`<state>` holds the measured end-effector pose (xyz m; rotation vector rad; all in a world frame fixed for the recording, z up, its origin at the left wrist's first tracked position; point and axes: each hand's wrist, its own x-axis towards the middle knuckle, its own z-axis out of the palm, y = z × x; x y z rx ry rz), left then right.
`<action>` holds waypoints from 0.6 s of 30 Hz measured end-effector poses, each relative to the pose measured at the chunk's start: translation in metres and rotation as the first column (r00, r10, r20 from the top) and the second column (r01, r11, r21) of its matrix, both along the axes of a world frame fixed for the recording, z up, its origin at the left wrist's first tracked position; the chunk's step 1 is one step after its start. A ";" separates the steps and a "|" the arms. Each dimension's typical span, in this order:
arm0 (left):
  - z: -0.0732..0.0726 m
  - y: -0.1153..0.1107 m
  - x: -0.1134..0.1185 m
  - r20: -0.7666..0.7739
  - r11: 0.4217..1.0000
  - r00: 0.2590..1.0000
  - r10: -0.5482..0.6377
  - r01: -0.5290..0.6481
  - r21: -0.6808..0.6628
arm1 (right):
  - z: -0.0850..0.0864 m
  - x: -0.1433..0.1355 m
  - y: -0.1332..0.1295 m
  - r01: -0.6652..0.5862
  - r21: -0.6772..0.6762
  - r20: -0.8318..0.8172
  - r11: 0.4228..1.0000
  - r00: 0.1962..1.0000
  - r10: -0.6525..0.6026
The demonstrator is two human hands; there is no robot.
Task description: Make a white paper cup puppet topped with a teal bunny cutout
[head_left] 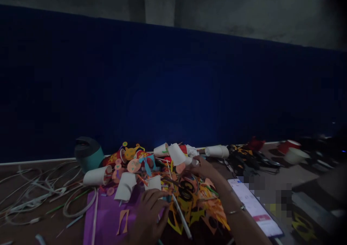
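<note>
My left hand [151, 210] is low in the middle, back up, thumb apart from its fingers. Its fingertips are just in front of a white paper cup [153, 182], at the edge of a purple sheet [105, 216]. Farther back, my right hand [202, 168] reaches into the pile with bent fingers closed around a small whitish thing that is too dim to make out. Beside it a white cup [176, 154] leans on the pile. Orange and yellow paper cut-outs [211, 205] and a pale rolled stick [181, 216] lie between my arms.
A teal bottle [90, 158] and tangled white cables [35, 192] are on the left. More white cups [97, 175] lie about. A lit phone [252, 207] is right of my right forearm. Behind stands a blue partition [173, 85]. Red and white cups [289, 146] are at the far right.
</note>
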<state>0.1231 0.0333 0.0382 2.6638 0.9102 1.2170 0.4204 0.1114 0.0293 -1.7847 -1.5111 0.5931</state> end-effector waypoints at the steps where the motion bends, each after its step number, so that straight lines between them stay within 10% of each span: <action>1: 0.000 0.000 0.000 -0.006 1.000 1.000 0.005 -0.005 0.002 | 0.000 0.000 0.001 -0.001 -0.011 -0.022 1.000 1.000 0.000; 18: -0.005 0.008 -0.005 -0.015 0.997 0.997 0.073 -0.073 0.018 | 0.013 -0.026 0.015 -0.019 0.142 -0.078 0.990 0.996 0.031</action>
